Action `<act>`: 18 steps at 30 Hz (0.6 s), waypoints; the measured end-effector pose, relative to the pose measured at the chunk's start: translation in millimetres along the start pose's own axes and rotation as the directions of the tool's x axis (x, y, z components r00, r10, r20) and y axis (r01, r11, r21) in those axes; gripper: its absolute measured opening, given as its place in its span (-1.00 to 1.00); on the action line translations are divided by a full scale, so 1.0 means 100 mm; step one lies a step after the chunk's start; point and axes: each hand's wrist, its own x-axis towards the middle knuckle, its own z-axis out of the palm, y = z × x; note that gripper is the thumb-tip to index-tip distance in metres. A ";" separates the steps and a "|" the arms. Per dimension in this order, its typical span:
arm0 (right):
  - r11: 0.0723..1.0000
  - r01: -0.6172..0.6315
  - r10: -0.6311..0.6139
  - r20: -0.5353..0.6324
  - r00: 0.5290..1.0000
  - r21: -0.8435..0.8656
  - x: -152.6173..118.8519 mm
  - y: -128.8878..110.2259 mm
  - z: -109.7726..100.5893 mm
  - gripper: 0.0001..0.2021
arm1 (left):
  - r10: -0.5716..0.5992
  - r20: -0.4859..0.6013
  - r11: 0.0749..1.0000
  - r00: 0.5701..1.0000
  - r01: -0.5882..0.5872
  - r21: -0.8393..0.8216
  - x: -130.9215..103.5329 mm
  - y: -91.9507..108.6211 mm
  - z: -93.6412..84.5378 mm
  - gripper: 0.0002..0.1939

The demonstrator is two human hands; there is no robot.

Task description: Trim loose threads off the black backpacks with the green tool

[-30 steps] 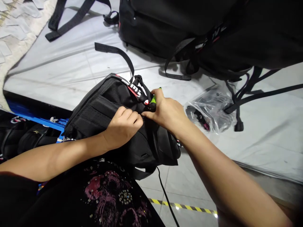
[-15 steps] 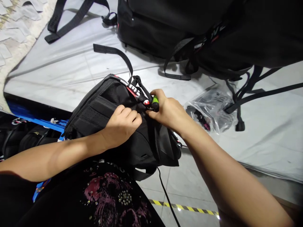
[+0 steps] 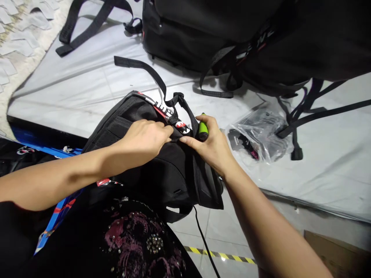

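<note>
A black backpack (image 3: 156,181) lies tilted at the table's edge, against my body. A shark-teeth print in white and red runs along its upper edge, beside a black strap. My left hand (image 3: 147,137) is closed, its fingertips pinching the bag's fabric near that print; what exactly lies between them is hidden. In my right hand (image 3: 213,143) a small green-and-black cylindrical tool (image 3: 203,131) is held against the palm and fingers. The right thumb presses on the bag's fabric, close to the left fingertips. The tool's working end cannot be seen.
Large black bags (image 3: 197,42) with hanging straps fill the back of the white-covered table (image 3: 327,166). A clear plastic bag (image 3: 263,135) with dark parts lies right of my hand. At lower left is a blue frame (image 3: 53,222); yellow-black tape (image 3: 232,255) marks the floor.
My left hand has moved up and right to the printed edge. My right hand and the green tool have shifted slightly right, and the strap beside the print has moved.
</note>
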 end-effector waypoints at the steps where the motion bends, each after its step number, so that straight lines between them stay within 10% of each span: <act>1: 0.999 0.003 -0.001 -0.053 0.999 0.040 -0.07 0.04 0.00 -0.42 | 0.012 0.004 0.999 1.000 -0.013 0.037 0.00 -0.03 -0.04 -0.80; 8: 0.974 0.188 -0.226 -0.533 0.816 -0.126 -1.01 -0.26 -0.09 -0.73 | 0.138 0.022 0.984 0.990 -0.140 0.107 -0.14 -0.14 -0.05 -0.89; 13: 0.958 0.190 -0.153 -0.179 0.972 0.215 -1.14 -0.44 0.35 -0.64 | 0.186 -0.095 0.965 0.978 -0.164 0.205 -0.28 0.00 0.00 -0.90; 18: 0.951 0.229 -0.192 -0.182 0.964 0.208 -0.82 -0.39 0.73 -0.60 | 0.223 -0.032 0.963 0.974 -0.215 0.165 -0.34 -0.02 -0.12 -0.85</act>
